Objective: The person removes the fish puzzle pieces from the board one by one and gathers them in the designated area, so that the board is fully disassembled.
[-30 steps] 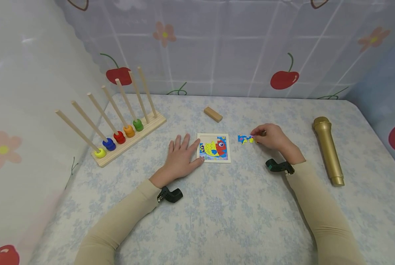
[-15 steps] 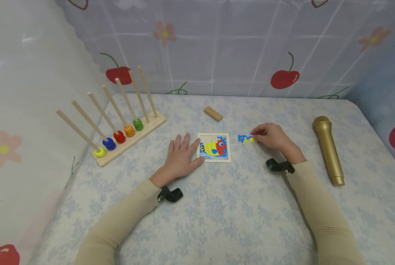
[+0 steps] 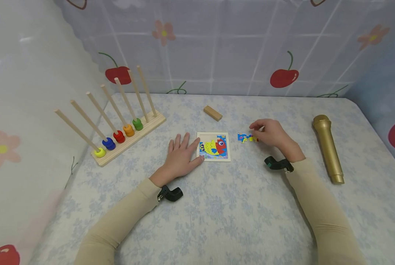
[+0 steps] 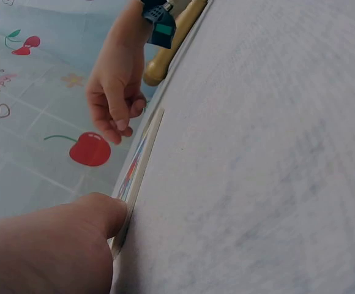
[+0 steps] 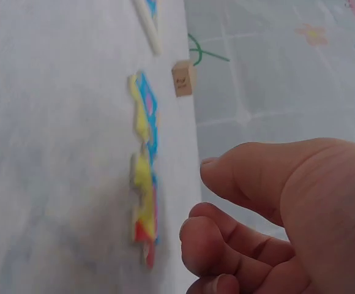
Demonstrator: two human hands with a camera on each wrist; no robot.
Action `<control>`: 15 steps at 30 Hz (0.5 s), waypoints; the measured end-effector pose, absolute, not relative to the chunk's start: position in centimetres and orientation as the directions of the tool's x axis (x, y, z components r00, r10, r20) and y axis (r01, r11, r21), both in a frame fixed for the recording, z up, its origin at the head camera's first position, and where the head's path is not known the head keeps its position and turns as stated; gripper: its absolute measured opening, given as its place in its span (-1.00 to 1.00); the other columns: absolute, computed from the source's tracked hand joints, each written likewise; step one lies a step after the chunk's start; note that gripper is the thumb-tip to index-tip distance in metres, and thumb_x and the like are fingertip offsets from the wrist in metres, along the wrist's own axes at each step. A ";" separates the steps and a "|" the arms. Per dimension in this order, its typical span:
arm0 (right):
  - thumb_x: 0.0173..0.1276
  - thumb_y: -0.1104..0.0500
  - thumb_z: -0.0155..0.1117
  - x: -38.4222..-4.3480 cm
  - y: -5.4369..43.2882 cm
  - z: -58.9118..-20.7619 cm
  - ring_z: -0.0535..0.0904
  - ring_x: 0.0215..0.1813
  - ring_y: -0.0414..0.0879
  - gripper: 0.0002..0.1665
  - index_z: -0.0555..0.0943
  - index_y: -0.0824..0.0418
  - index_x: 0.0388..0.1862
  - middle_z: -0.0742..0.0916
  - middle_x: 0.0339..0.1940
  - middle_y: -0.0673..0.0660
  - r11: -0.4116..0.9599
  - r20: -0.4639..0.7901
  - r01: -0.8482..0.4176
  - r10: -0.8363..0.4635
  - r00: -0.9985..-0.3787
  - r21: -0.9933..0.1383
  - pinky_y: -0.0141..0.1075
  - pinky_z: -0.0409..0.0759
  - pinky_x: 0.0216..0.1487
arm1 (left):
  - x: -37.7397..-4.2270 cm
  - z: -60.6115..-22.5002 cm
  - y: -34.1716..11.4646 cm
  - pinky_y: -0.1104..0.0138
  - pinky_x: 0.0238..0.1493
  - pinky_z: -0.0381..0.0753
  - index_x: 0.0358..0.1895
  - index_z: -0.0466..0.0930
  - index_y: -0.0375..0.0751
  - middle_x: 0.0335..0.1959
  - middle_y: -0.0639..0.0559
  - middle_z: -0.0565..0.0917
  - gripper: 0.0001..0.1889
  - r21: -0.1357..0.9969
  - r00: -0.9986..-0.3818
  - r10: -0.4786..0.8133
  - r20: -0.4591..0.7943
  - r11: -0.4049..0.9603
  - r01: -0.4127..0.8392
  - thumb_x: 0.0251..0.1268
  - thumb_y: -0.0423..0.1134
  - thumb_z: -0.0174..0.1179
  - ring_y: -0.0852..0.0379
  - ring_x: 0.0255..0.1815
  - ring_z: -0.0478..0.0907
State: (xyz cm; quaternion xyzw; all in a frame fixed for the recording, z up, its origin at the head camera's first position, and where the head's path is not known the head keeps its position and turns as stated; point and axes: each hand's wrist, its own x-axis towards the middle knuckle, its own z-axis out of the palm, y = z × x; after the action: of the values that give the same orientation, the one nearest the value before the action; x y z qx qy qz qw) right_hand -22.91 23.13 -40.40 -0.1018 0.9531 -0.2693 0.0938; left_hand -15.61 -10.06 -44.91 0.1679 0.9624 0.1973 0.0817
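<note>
My left hand (image 3: 180, 158) lies flat with fingers spread, its index finger and thumb on the left rim of a small framed jigsaw puzzle (image 3: 229, 151). The puzzle shows a red and yellow fish, with a bare wooden strip along its top. Right of it lie blue and yellow jigsaw pieces (image 3: 242, 137) in a row, seen edge-on in the right wrist view. My right hand (image 3: 271, 133) hovers over the row's right end and partly hides it. In the right wrist view, its thumb and loosely bent fingers (image 5: 201, 245) stand apart with nothing between them.
A wooden peg stand (image 3: 147, 127) with coloured rings is at the left. A small wooden block (image 3: 212, 113) lies behind the puzzle, and a gold microphone (image 3: 330, 151) lies at the right. A patterned curtain (image 3: 217, 48) hangs behind the table.
My right hand has risen slightly from the jigsaw pieces, and its fingertips have come off them. The left hand stays on the puzzle frame.
</note>
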 end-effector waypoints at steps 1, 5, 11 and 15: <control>0.47 0.20 0.23 -23.0 22.8 -40.2 0.57 -0.19 0.09 -0.67 0.67 0.34 0.11 0.70 0.00 0.33 0.834 -0.120 -0.152 -0.252 -0.960 -0.530 -0.27 0.54 -0.24 | -15.6 -44.9 -10.1 -0.32 0.58 -0.26 0.64 0.12 0.03 0.70 -0.29 -0.08 -0.23 0.408 -0.931 0.354 -0.091 0.866 0.290 0.48 0.22 0.05 -0.41 0.70 -0.31; 0.47 0.21 0.24 -23.2 21.3 -39.6 0.57 -0.26 0.07 -0.68 0.68 0.34 0.11 0.71 -0.01 0.34 0.818 -0.091 -0.208 -0.301 -0.949 -0.536 -0.29 0.53 -0.31 | -15.6 -44.9 -10.1 -0.32 0.58 -0.27 0.64 0.12 0.03 0.70 -0.29 -0.08 -0.23 0.413 -0.931 0.353 -0.089 0.864 0.288 0.48 0.21 0.04 -0.40 0.70 -0.32; 0.44 0.24 0.25 -23.7 18.5 -39.6 0.56 -0.18 0.10 -0.68 0.69 0.35 0.10 0.73 -0.05 0.31 0.794 -0.071 -0.281 -0.376 -0.924 -0.539 -0.24 0.56 -0.16 | -15.5 -44.9 -10.0 -0.32 0.58 -0.27 0.64 0.13 0.03 0.70 -0.29 -0.09 -0.23 0.418 -0.930 0.356 -0.089 0.861 0.289 0.47 0.22 0.05 -0.40 0.70 -0.33; 0.44 0.25 0.26 -23.7 16.8 -39.7 0.55 -0.18 0.09 -0.67 0.69 0.34 0.11 0.73 -0.03 0.30 0.775 -0.078 -0.299 -0.407 -0.910 -0.557 -0.24 0.56 -0.18 | -15.5 -44.9 -10.0 -0.32 0.58 -0.27 0.64 0.13 0.02 0.69 -0.29 -0.09 -0.22 0.417 -0.931 0.354 -0.089 0.862 0.288 0.47 0.22 0.06 -0.41 0.70 -0.33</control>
State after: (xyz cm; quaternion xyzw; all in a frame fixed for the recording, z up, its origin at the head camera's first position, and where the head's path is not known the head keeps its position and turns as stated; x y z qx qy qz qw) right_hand -23.75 16.77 -39.73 -0.1883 0.9371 -0.2774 0.0975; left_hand -15.49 -10.04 -44.85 0.1668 0.9615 0.2026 0.0814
